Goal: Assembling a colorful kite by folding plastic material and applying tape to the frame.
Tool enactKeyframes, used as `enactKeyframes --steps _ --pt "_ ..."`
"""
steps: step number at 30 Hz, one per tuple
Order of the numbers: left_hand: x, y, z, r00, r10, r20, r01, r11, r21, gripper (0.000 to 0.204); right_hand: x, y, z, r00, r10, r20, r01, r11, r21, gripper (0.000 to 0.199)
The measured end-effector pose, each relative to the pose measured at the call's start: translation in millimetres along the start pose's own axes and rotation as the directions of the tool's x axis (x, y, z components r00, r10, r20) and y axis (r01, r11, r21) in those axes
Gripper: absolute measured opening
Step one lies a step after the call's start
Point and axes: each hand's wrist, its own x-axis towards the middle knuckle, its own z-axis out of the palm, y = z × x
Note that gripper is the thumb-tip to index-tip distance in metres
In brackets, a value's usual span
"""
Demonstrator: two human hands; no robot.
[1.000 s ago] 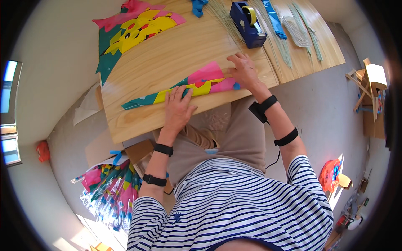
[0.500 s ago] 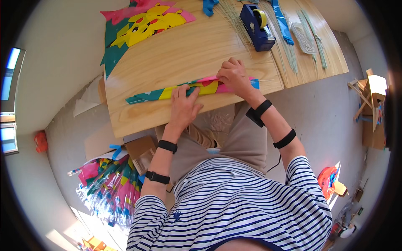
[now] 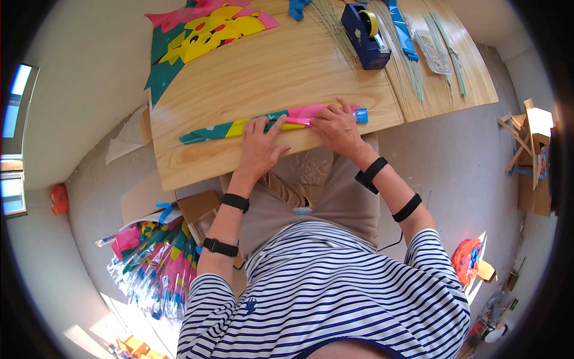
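Observation:
A kite (image 3: 236,127) of green, yellow and pink sheet, rolled into a long narrow bundle, lies across the front of the wooden table. Its right end is blue, and a thin rod sticks out past it. My left hand (image 3: 258,146) rests on the bundle near its middle, fingers stretched over it and the thumb spread away. Further right, my right hand (image 3: 339,128) is bent round the pink part, pressing it against the table, with one finger raised. The undersides of both hands' fingers are hidden.
A flat kite sheet with a yellow cartoon figure (image 3: 206,39) lies at the far left of the table. A blue tape dispenser (image 3: 373,57), thin rods (image 3: 332,30), blue strips (image 3: 404,33) and a clear tray (image 3: 433,52) lie far right. Wrapped kites (image 3: 158,269) stand at lower left.
The bundle has turned over a little and looks tighter, with more pink facing up. My right hand has come down nearer to me and flattened; my left hand stays almost in place.

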Motion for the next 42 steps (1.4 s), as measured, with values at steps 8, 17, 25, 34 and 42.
enactKeyframes --steps 8,17,25,34,42 --pt "-3.9 2.1 3.9 1.000 0.002 -0.011 -0.001 0.999 0.049 0.068 46.3 13.4 5.8 0.971 0.231 0.061 -0.232 0.973 0.009 0.018" --pt "-11.6 -4.6 5.8 0.999 0.008 -0.039 -0.006 0.999 0.040 0.064 70.2 9.8 13.2 0.785 0.301 0.542 -0.298 0.950 -0.096 0.022" --pt "-60.1 26.2 -19.9 0.865 -0.449 -0.223 0.357 0.864 -0.356 0.056 43.7 -30.5 -27.1 0.835 0.282 0.473 -0.449 0.846 0.287 0.023" --pt "-60.5 76.7 -53.6 0.817 -0.562 0.129 0.046 -0.160 -0.986 0.034 24.6 -128.5 -52.5 0.800 0.253 0.545 -0.601 0.349 0.720 0.019" --pt "-110.1 78.9 -80.6 0.860 -0.508 -0.051 -0.078 -0.033 -0.996 0.020 32.5 -182.9 -74.1 0.810 0.062 0.583 -0.522 0.527 0.670 0.021"
